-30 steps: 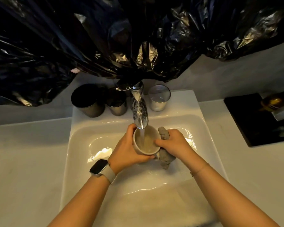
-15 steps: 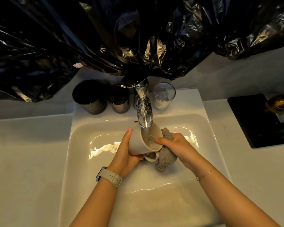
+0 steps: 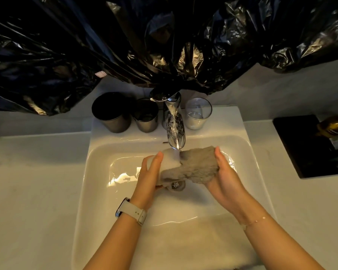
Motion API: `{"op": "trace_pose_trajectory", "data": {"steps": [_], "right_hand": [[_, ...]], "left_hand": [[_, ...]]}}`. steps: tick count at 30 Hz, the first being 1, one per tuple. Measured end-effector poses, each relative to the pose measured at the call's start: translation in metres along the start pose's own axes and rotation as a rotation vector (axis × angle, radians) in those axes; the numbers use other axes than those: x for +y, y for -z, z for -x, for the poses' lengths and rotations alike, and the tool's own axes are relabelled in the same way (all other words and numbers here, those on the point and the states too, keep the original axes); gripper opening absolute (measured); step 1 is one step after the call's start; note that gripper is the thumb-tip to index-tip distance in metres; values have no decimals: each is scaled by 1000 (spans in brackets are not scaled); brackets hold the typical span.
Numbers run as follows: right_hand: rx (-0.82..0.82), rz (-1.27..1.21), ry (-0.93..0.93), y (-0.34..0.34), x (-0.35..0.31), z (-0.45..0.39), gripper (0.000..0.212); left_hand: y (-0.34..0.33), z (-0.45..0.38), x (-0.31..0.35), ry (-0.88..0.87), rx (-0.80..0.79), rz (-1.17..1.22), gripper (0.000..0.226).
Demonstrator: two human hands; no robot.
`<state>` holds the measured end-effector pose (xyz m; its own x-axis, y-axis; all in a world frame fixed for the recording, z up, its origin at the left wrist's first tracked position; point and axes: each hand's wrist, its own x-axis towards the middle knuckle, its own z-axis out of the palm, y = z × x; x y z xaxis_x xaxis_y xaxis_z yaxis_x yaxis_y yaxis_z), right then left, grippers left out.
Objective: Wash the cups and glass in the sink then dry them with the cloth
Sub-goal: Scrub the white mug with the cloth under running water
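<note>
Head view. Count: two dark metal cups (image 3: pixel 111 114) (image 3: pixel 146 115) and one clear glass (image 3: pixel 197 113) stand on the sink (image 3: pixel 98 172) ledge at upper centre, either side of the running tap (image 3: pixel 175 127); one white mug (image 3: pixel 169 158) at frame centre. Half a second ago the mug's mouth was exposed; now the grey cloth (image 3: pixel 195 166) covers most of it. Left hand (image 3: pixel 148 172) grips the mug, apparently on its side. Right hand (image 3: pixel 224 172), fingers curled, presses the cloth against it.
</note>
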<state>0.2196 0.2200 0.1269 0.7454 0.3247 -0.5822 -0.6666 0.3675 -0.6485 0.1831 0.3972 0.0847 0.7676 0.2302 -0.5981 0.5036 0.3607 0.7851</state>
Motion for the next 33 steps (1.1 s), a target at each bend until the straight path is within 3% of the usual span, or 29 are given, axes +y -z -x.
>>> {"op": "trace_pose_trajectory", "data": {"steps": [3, 7, 10, 13, 18, 22, 25, 28, 31, 33], "right_hand": [[-36, 123, 6, 0, 18, -2, 63], [-222, 553, 49, 6, 22, 3, 51], [-244, 694, 109, 3, 20, -2, 48], [-277, 731, 113, -3, 15, -11, 33], [-370, 628, -14, -7, 7, -28, 42], [-392, 539, -43, -11, 4, -38, 42], [-388, 586, -5, -12, 3, -39, 35], [-411, 660, 17, -14, 8, -37, 39], [-412, 694, 36, -20, 16, -36, 33], [-401, 683, 61, -27, 19, -36, 28]], "left_hand": [[-2, 4, 0, -6, 24, -11, 41], [4, 5, 0, -6, 44, -48, 45], [4, 5, 1, -27, 14, -154, 53], [-4, 7, 3, -77, 47, -265, 52], [-16, 10, 12, -208, 137, -409, 35], [-8, 10, 19, -261, 71, -469, 39], [4, 6, 29, -83, -73, -476, 67], [16, 0, 29, 131, -141, -444, 74], [23, -7, 16, 156, -161, -339, 87], [21, -11, 9, 87, -104, -279, 81]]}}
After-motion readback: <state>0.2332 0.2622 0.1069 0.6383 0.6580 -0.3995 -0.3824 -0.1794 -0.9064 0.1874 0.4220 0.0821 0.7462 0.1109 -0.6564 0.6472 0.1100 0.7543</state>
